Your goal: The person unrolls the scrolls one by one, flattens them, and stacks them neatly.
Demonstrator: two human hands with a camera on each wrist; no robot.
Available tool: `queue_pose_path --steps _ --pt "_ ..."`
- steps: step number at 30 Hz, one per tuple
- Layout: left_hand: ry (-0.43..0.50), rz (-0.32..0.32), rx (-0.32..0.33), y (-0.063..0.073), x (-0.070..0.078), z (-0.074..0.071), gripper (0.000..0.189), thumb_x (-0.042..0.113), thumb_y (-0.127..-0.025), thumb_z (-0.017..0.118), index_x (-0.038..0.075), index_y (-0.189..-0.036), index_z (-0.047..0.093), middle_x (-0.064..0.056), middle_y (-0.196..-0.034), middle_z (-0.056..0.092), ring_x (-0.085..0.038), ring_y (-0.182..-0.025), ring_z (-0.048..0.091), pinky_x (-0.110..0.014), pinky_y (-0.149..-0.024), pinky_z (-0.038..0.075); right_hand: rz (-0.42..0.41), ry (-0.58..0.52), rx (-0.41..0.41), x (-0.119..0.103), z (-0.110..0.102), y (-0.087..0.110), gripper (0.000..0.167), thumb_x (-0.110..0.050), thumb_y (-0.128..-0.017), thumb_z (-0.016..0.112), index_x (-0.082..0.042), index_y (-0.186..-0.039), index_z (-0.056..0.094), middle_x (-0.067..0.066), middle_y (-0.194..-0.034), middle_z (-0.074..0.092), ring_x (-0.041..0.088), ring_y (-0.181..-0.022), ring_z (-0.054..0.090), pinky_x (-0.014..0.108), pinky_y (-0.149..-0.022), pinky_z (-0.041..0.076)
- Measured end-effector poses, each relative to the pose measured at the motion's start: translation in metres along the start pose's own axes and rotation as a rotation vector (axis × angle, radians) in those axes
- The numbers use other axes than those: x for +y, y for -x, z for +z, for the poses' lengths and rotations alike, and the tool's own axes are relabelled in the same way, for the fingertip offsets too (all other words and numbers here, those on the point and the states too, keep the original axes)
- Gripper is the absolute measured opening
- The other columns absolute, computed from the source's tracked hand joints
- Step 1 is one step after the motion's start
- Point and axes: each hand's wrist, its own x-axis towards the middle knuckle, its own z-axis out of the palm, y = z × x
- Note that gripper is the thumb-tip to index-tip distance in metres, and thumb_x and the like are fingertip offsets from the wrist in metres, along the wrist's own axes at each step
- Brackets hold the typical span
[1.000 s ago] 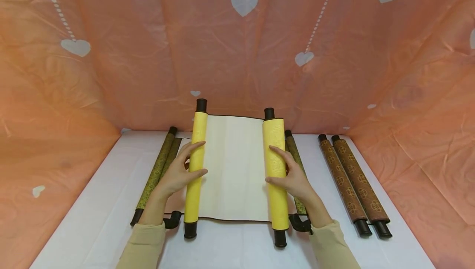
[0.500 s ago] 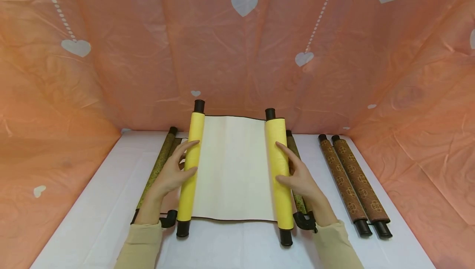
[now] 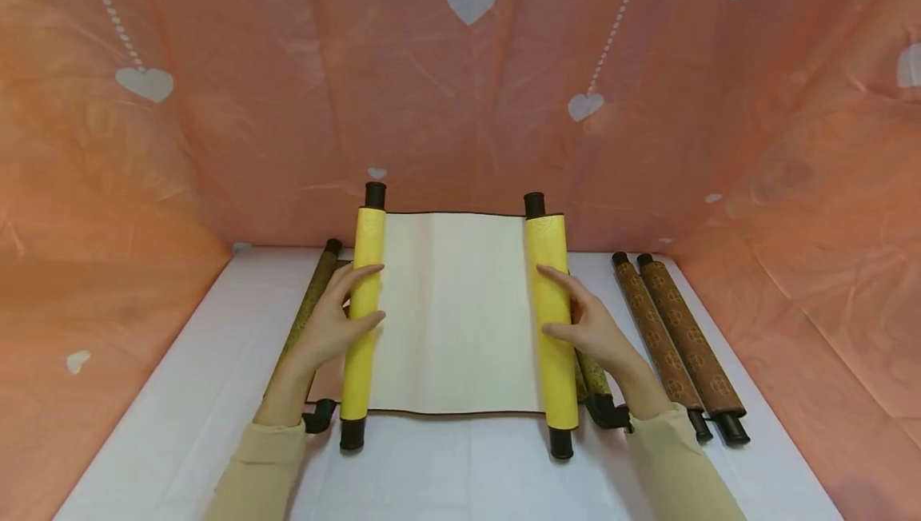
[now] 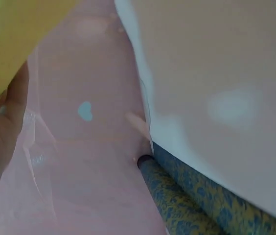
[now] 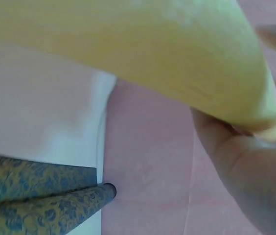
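A yellow-backed scroll is held partly unrolled, its blank cream paper [image 3: 460,313] spread between two rolls with black end knobs. My left hand [image 3: 332,328] grips the left roll [image 3: 368,237], thumb and fingers curled around its middle. Around the right roll [image 3: 557,373] my right hand [image 3: 596,332] grips the same way. Behind and below it lies an open scroll with a green floral roll [image 3: 309,297] at its left and another patterned roll [image 3: 594,373] at its right, its sheet mostly hidden. Both wrist views show the yellow backing [image 5: 177,58] close up, above the lower scroll's patterned roll [image 4: 177,200].
A brown flower-patterned scroll [image 3: 662,337], its two rolls side by side, lies on the right of the white table [image 3: 194,393]. An orange curtain [image 3: 460,121] with pale hearts stands behind and at both sides. Black wrist straps [image 3: 608,411] show near the cuffs.
My hands have moved apart, the left roll going left and the right roll going right, so the cream paper between them is wider. The head view has shifted slightly.
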Motion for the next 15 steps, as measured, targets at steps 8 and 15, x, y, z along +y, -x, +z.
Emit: queue_pose_path --steps 8,15 --pt "-0.090 0.059 0.024 0.001 0.001 -0.006 0.068 0.002 -0.089 0.080 0.016 -0.150 0.053 -0.016 -0.159 0.035 -0.036 -0.132 0.045 -0.053 -0.096 0.043 -0.005 0.106 0.128 0.007 0.006 0.000 0.090 -0.002 -0.088 0.081 -0.025 -0.162 0.037 0.017 -0.158 0.036 0.037 -0.121 0.052 0.038 -0.087 0.053" --pt "-0.111 0.059 0.028 0.003 0.004 -0.011 0.068 -0.008 -0.090 0.073 0.011 -0.152 0.051 -0.020 -0.157 0.035 -0.037 -0.126 0.048 -0.052 -0.094 0.047 -0.064 0.135 0.124 0.012 -0.002 0.002 0.097 0.000 -0.089 0.078 -0.031 -0.166 0.027 0.015 -0.165 0.030 0.037 -0.120 0.052 0.031 -0.085 0.053"
